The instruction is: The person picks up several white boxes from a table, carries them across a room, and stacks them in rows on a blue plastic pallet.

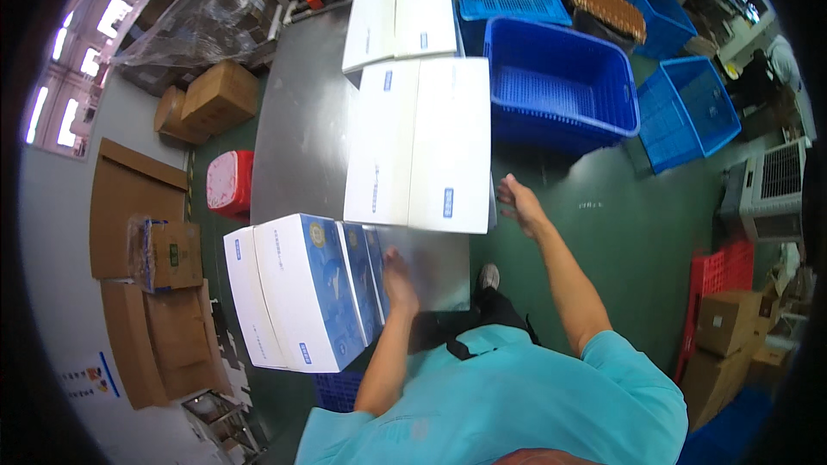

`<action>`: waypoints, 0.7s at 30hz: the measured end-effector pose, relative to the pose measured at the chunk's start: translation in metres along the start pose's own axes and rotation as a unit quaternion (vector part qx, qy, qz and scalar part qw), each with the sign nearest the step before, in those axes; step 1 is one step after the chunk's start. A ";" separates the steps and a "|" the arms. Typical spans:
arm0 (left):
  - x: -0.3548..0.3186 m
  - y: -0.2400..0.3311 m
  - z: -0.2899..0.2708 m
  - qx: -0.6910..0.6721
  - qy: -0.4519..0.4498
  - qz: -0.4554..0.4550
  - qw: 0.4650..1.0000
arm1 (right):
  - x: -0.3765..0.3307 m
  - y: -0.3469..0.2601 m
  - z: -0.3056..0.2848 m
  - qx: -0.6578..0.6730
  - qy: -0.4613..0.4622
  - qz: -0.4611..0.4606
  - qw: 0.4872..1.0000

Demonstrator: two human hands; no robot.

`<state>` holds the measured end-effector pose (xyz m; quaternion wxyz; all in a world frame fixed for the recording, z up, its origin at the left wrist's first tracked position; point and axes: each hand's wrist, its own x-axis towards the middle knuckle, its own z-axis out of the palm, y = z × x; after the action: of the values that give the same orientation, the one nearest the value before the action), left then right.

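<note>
My left hand (400, 282) is held edge-up, slightly blurred, close to the blue printed sides of a stack of white-and-blue boxes (301, 293) at the near left. It appears open with nothing in it; whether it touches the boxes I cannot tell. My right hand (520, 205) is open, fingers apart, just off the right side of the white boxes (418, 146) in the middle. Those boxes stand on the grey metal table (301, 112). Behind them, further white boxes (403, 13) stand at the table's far end.
Right of the table stand a dark blue basket (560, 120) and lighter blue crates (689, 112). A red stool (229, 185) is on the left, near cardboard boxes (220, 96). Far right are an air cooler (771, 189), a red crate (719, 280) and stacked cartons (724, 327).
</note>
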<state>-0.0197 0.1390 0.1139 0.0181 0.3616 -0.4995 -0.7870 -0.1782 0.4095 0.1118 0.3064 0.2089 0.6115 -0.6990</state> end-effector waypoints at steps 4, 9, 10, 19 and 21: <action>0.086 0.012 0.014 -0.171 -0.084 0.117 0.975 | 0.003 -0.022 0.044 0.041 -0.026 0.012 0.999; 0.061 -0.006 0.025 0.054 -0.101 0.228 0.967 | 0.002 -0.027 0.071 0.208 -0.105 -0.048 0.971; 0.063 -0.018 0.014 0.162 -0.104 0.283 0.940 | 0.000 -0.023 0.064 0.209 -0.081 -0.029 0.974; 0.000 -0.084 -0.060 -0.058 -0.137 0.065 0.987 | -0.054 0.051 0.055 0.207 0.007 -0.032 0.978; -0.056 -0.065 -0.059 -0.039 -0.137 0.074 0.987 | -0.081 0.076 0.040 0.202 0.035 -0.028 0.978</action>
<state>0.0777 0.1480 0.0787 0.0220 0.2115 -0.4913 -0.8447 -0.0643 0.3789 0.1168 0.2162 0.2738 0.4734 -0.8088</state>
